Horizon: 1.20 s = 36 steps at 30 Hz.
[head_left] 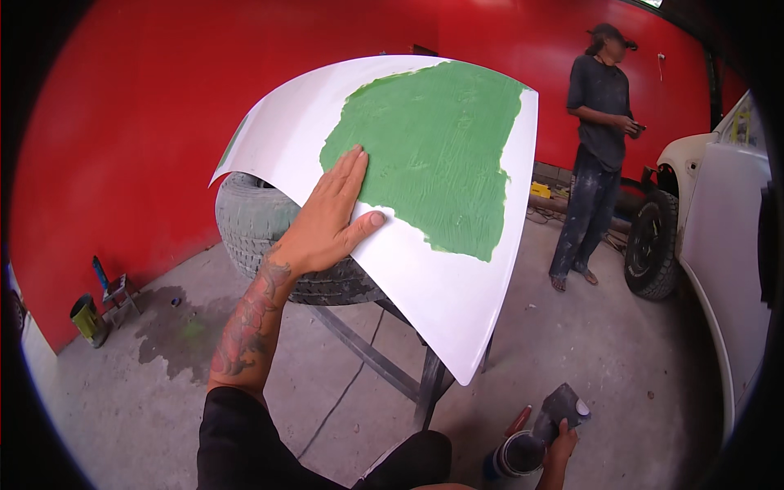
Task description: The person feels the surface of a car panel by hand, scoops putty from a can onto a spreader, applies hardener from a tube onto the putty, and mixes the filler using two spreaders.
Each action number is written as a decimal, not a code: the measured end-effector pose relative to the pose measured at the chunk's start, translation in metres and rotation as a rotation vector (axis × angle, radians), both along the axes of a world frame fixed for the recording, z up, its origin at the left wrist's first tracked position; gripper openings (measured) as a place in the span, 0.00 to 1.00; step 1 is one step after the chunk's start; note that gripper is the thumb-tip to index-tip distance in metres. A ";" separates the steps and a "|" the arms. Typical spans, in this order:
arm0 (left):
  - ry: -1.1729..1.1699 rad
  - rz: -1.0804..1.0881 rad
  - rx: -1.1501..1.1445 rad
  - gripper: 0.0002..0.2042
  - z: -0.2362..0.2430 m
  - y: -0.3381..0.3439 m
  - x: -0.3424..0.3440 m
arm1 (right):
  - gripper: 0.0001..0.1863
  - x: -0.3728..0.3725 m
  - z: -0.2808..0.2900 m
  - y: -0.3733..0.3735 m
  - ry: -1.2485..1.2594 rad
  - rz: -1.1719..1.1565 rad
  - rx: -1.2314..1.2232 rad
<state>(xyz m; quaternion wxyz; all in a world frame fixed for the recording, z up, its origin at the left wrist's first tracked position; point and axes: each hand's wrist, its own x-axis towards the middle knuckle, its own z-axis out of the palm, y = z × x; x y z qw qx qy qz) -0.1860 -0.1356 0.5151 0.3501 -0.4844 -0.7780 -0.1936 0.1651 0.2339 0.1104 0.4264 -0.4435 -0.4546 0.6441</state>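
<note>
My left hand (331, 214) lies flat on a white curved car body panel (441, 306), fingers stretched out. Its fingertips touch the left edge of a broad patch of green body filler (433, 155), streaked and ragged at the border. Low on the right, my right hand (562, 447) is closed on a dark grey flat plate (559, 406) with a whitish spot at its edge. This plate is held over an open can (521, 454), whose contents I cannot make out. A red-handled tool (518, 420) shows beside the can.
A worn tire (257, 216) on a dark metal stand (429, 384) supports the panel. Another person (603, 122) stands at the back right, near a pale vehicle (723, 220). At left are a bucket (88, 320), a small stool (121, 292) and a wet floor patch (180, 331).
</note>
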 end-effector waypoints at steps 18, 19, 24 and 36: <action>-0.004 0.032 0.015 0.41 0.002 0.009 -0.006 | 0.12 -0.002 -0.011 0.009 -0.049 -0.047 -0.038; -0.002 0.033 0.018 0.41 0.000 0.007 -0.004 | 0.12 -0.004 -0.010 0.008 0.018 -0.054 -0.051; 0.034 -0.013 -0.006 0.41 -0.010 0.001 0.012 | 0.14 0.005 -0.041 0.026 0.010 0.023 0.028; 0.183 -0.082 -0.092 0.41 0.019 0.037 0.026 | 0.15 0.003 -0.001 0.003 0.106 0.016 0.064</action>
